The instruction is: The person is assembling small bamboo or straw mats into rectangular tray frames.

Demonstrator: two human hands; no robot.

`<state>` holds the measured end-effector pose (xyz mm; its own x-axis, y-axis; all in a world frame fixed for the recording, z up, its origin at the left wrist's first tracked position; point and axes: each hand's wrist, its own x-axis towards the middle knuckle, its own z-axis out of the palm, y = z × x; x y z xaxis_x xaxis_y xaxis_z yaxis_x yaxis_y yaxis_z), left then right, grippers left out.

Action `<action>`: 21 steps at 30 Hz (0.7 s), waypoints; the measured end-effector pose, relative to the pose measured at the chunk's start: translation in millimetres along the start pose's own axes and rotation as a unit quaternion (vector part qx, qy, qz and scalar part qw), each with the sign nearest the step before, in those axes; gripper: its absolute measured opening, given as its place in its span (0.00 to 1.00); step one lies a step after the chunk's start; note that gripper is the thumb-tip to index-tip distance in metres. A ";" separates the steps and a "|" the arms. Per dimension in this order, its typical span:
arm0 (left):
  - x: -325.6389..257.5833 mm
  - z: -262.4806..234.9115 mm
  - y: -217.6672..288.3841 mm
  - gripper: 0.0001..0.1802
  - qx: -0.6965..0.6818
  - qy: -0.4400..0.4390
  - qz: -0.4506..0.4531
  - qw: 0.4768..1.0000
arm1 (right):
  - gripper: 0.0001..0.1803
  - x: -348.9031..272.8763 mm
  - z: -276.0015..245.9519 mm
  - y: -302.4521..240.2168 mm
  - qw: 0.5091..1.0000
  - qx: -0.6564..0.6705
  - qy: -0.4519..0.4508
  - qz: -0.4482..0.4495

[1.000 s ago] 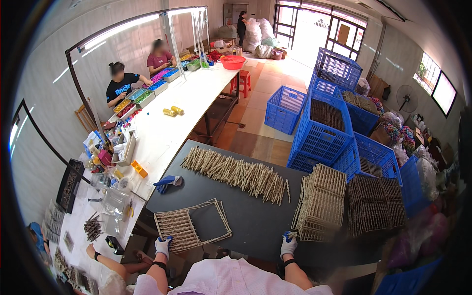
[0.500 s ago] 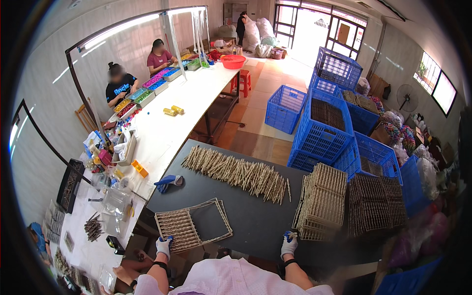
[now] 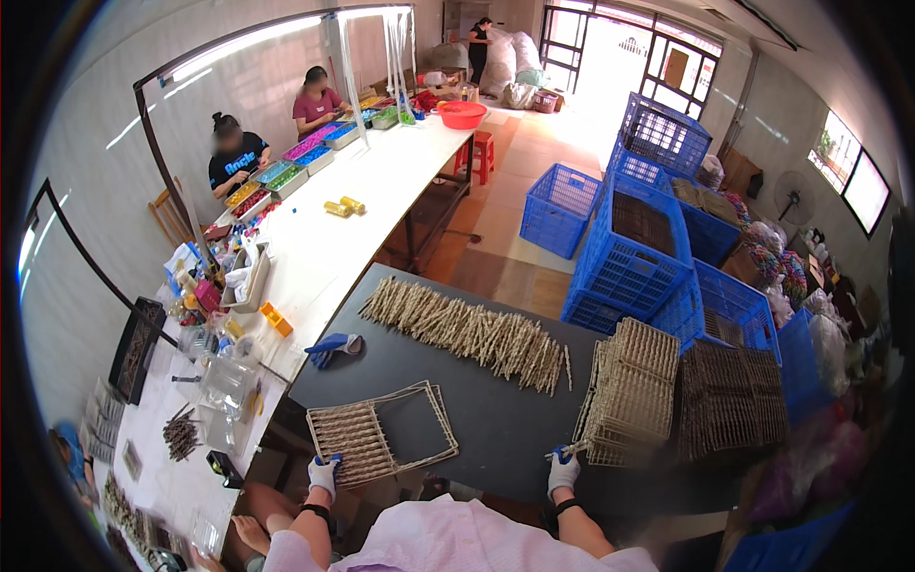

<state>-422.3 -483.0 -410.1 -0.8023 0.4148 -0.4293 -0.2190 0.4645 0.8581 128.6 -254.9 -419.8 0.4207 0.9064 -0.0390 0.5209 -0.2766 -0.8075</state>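
On the dark table lies a rectangular woven frame (image 3: 353, 441), its left part filled with rows of pale twisted sticks and its right part bare. My left hand (image 3: 324, 475), in a white and blue glove, is closed on the frame's near left edge. My right hand (image 3: 563, 471), gloved alike, rests at the near table edge with fingers curled, beside the lower corner of a stack of pale woven frames (image 3: 629, 396); what it pinches is too small to name. Across the table's far side runs a long heap of pale twisted sticks (image 3: 467, 329).
A stack of dark woven frames (image 3: 734, 396) stands at the right. Blue crates (image 3: 629, 257) rise behind it. A blue glove (image 3: 334, 349) lies at the table's left. Two people sit along the white table (image 3: 372, 205) behind trays of coloured pieces; another person stands far back.
The whole view has shifted slightly, so the scene sits a little further right. Both hands keep nearly the same places beside the woven frame and the pale stack.
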 end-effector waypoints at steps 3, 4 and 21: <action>1.3 0.6 -0.8 0.21 0.014 -0.035 -0.018 0.999 | 0.12 2.8 13.7 -34.4 0.998 0.047 -0.038 0.004; -1.4 1.0 -4.4 0.19 -0.010 -0.035 0.031 0.999 | 0.10 4.9 19.4 -47.4 0.989 0.112 -0.081 0.050; 1.7 13.9 -23.2 0.15 -0.023 -0.061 -0.105 0.992 | 0.04 100.1 311.6 -300.6 0.885 0.207 -0.374 0.183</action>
<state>-410.9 -482.2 -434.7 -0.6636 0.4057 -0.6285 -0.4017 0.5156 0.7569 -217.3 18.5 -364.3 -0.1854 0.7816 -0.5956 0.0690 -0.5943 -0.8013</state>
